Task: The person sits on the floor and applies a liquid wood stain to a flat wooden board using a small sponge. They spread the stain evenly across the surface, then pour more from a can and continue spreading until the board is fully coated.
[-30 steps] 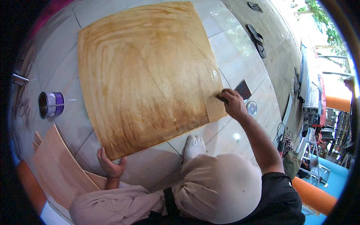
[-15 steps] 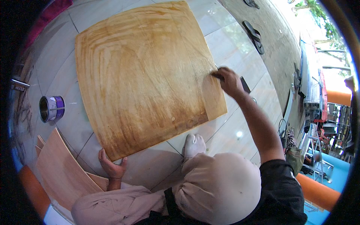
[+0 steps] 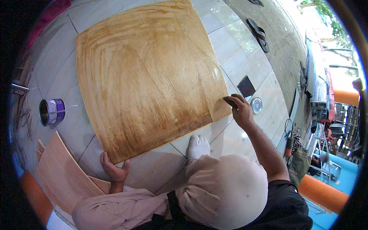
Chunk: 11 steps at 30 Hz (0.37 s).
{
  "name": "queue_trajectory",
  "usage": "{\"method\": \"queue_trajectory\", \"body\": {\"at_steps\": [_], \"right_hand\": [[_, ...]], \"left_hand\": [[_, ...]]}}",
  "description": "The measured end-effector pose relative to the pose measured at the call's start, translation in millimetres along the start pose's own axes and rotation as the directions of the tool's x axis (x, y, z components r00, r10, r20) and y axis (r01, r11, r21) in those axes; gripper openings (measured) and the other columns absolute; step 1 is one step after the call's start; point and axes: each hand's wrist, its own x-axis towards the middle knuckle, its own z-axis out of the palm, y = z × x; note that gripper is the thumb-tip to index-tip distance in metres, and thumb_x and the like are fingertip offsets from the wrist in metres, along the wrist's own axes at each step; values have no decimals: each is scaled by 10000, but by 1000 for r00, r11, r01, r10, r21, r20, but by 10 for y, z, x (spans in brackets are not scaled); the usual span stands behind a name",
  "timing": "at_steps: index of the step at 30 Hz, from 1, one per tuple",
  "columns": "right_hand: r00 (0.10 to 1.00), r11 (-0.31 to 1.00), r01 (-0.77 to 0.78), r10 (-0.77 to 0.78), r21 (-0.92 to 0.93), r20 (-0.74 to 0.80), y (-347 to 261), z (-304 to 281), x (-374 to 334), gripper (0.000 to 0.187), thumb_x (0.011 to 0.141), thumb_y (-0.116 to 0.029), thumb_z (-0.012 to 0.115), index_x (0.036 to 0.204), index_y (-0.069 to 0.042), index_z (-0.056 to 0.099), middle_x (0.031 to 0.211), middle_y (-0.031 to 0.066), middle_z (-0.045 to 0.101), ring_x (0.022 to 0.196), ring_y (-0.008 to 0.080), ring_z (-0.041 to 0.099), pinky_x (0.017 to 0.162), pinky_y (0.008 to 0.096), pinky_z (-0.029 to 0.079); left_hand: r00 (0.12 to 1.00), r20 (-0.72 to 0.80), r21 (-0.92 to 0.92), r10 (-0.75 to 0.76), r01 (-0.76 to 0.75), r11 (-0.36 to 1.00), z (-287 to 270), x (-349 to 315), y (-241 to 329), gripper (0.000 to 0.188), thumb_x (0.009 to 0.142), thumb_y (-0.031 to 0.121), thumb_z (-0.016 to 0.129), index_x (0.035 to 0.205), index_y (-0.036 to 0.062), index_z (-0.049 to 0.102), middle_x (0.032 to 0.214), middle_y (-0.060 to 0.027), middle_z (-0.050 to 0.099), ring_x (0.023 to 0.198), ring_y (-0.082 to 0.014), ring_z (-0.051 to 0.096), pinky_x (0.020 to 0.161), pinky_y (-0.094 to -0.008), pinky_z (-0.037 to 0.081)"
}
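A large plywood board (image 3: 149,76) lies flat on the tiled floor, streaked with brown stain that is darker along its near edge. My left hand (image 3: 115,171) grips the board's near left corner, fingers along the left edge and thumb at the near edge. In my right hand (image 3: 243,112) is a small dark flat pad (image 3: 230,102), pinched between thumb and fingers at the board's right edge, close to the near right corner. The pad's exact kind cannot be made out. A paler strip runs along that right side.
Beyond my right hand lie a dark square sheet (image 3: 246,86) and a round metal lid (image 3: 257,105). An opened purple tin (image 3: 52,112) stands at the left. Thin wood panels (image 3: 65,172) lean near my left knee. A black flip-flop (image 3: 258,34) lies at the far right.
My right hand has moved toward me along the board's right edge with the dark pad, uncovering the square sheet and the lid. My left hand stays at the corner.
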Motion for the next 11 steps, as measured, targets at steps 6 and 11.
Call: {"method": "queue_trajectory", "body": {"at_steps": [6, 11], "right_hand": [[992, 992, 32, -17, -120, 123, -23, -5, -602, 264, 917, -31, 653, 1155, -110, 737, 1199, 127, 695, 1100, 366, 671, 939, 447, 557], [946, 962, -269, 274, -49, 174, -130, -217, -923, 385, 812, 72, 650, 1151, -89, 735, 1202, 155, 693, 1095, 391, 678, 935, 444, 570]], "left_hand": [[999, -22, -22, -38, 38, 999, 15, 10, 29, 1056, 836, 678, 744, 1475, -66, 352, 1393, -312, 462, 1292, -493, 473, 1077, -599, 396], [999, -41, -21, -6, 5, 1000, -12, 30, 34, 1041, 818, 631, 774, 1470, -63, 355, 1373, -305, 469, 1271, -482, 485, 1068, -590, 404]]}}
